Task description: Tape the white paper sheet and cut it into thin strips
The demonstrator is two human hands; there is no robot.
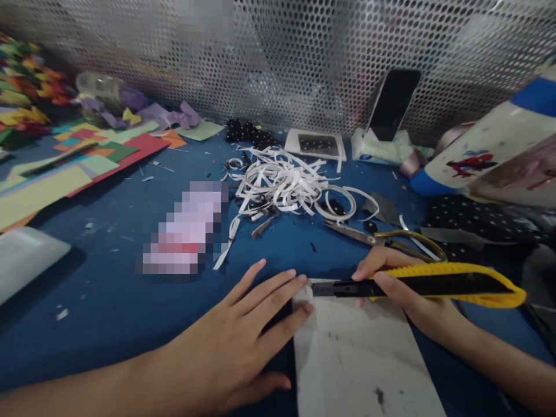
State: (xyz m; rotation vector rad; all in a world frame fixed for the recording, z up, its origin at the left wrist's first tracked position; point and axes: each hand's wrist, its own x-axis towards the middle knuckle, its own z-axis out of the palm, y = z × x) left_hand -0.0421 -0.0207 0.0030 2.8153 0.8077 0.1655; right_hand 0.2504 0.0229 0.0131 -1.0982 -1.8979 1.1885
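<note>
My right hand [391,284] is closed around a yellow and black box cutter [452,284]. Its blade [322,289] points left and lies over the upper left part of a white board [360,359] with dark smudges. My left hand [256,324] has its fingers spread, with the fingertips on the board's upper left edge beside the blade tip. Just beyond my right hand are scissors [423,240] with yellowish handles. A tangled heap of white paper strips [282,179] sits on the blue table [108,324] past both hands.
Coloured paper sheets [104,156] lie at the left. A blurred-out flat object [186,226] is left of the strips. A phone [393,104] leans on a tissue pack [380,147] by a perforated metal panel [278,63]. A bottle [482,145] and dotted black fabric [464,223] are at the right.
</note>
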